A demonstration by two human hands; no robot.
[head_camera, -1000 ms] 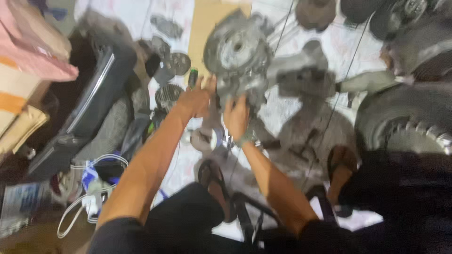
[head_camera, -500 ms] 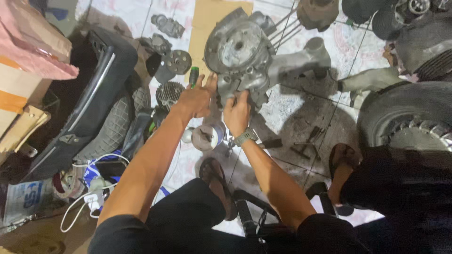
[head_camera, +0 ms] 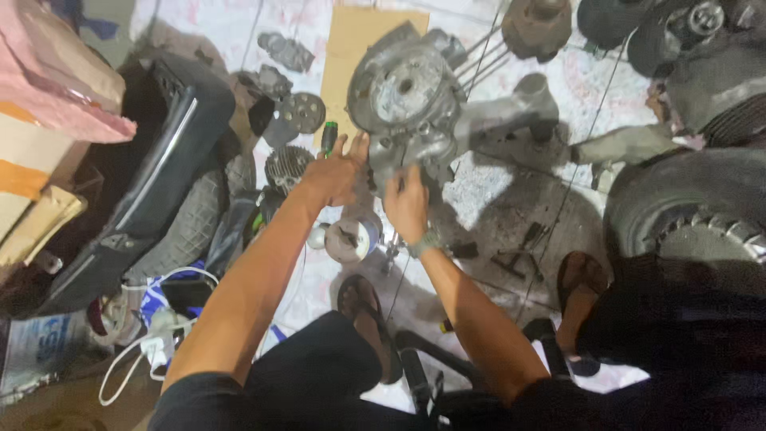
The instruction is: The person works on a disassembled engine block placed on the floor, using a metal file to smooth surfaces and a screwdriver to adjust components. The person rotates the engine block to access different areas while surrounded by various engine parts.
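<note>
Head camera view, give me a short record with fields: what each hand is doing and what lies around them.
Left hand: open, fingers spread against the engine casing
Right hand: on the casing's lower edge, grip unclear
Beside left hand: green-handled tool
Below hands: small round metal part
Floor: tiled, cardboard sheet
Right side: tyre

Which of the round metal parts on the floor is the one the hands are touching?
The big grey engine casing lying by the cardboard sheet. The left hand and right hand rest on its near edge; the smaller finned disc and gear-like part lie untouched to the left.
</note>
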